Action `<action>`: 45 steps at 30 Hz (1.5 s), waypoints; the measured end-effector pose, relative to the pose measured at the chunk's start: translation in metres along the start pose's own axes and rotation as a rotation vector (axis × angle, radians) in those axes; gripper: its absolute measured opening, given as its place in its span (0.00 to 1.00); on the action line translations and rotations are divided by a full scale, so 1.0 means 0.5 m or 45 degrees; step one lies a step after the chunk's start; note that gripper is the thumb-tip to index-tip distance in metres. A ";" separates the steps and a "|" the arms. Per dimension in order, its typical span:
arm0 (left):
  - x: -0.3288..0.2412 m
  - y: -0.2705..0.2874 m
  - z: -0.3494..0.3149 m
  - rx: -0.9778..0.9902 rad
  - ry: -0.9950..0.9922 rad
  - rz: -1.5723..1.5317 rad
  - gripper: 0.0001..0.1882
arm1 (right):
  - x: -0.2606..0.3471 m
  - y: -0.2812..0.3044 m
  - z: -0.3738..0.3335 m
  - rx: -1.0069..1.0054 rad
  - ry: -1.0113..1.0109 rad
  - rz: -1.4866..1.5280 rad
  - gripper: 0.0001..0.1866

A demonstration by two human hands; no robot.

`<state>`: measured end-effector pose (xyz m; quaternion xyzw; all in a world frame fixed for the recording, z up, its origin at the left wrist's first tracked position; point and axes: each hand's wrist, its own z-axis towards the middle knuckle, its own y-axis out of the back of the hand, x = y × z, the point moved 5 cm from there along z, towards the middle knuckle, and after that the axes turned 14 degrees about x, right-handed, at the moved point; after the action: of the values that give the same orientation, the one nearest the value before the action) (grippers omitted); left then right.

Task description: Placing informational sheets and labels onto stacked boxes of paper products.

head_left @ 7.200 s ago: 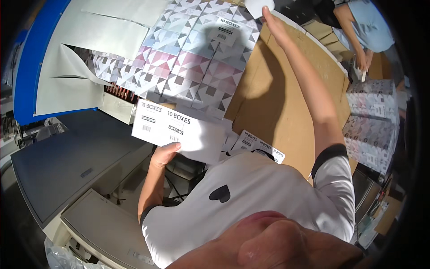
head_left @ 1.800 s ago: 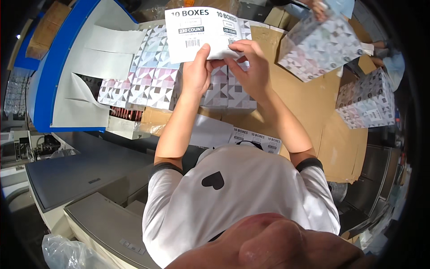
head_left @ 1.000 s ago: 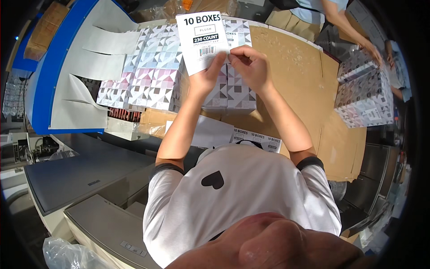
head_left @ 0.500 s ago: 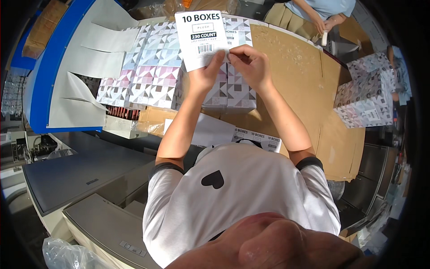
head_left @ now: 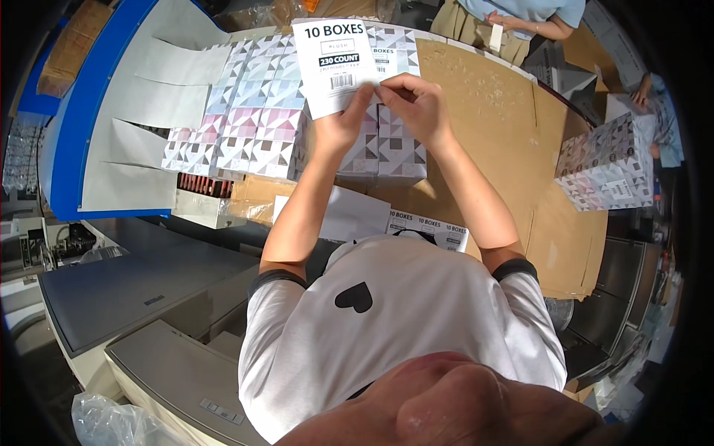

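My left hand (head_left: 343, 123) holds up a white printed label sheet (head_left: 336, 83) by its lower edge, the thumb pressed on its front. At the sheet's lower right corner, the thumb and forefinger of my right hand (head_left: 418, 111) are pinched together on that corner; whether backing is lifted there I cannot see. Beneath and behind the sheet stand tissue boxes (head_left: 280, 82) with a geometric grey, pink and white pattern, set side by side in rows. Another white label (head_left: 384, 62) lies on the boxes just right of the held sheet.
Brown cardboard (head_left: 483, 141) covers the table. A stack of labels (head_left: 439, 232) lies at my chest, beside white paper. A blue-edged chute with white flaps (head_left: 141, 97) stands left. Patterned boxes (head_left: 606, 163) stand right near another person's hand (head_left: 641, 95). A co-worker (head_left: 513, 30) holds something white across the table.
My hands and the sheet have barely shifted. The co-worker across the table has raised the white item and moved left. At the right, the upper patterned boxes no longer show above the stack.
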<state>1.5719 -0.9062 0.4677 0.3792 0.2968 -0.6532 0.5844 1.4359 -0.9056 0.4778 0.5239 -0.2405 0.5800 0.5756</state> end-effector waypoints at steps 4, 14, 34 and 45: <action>-0.001 0.005 0.001 0.006 0.002 0.052 0.12 | -0.017 -0.001 0.006 0.064 -0.015 0.064 0.04; 0.000 0.027 0.007 0.009 0.059 -0.196 0.13 | -0.001 -0.007 0.032 0.113 0.025 -0.085 0.04; 0.080 0.070 -0.011 0.201 0.389 -0.088 0.08 | -0.028 -0.051 0.032 0.189 -0.019 -0.249 0.05; 0.147 0.342 -0.145 -0.167 0.506 -0.872 0.19 | -0.264 -0.150 -0.123 0.686 -0.239 0.220 0.15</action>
<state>1.7493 -0.9096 0.3761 0.3390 0.5543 -0.7038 0.2872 1.4564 -0.8895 0.3164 0.6867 -0.1738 0.6189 0.3395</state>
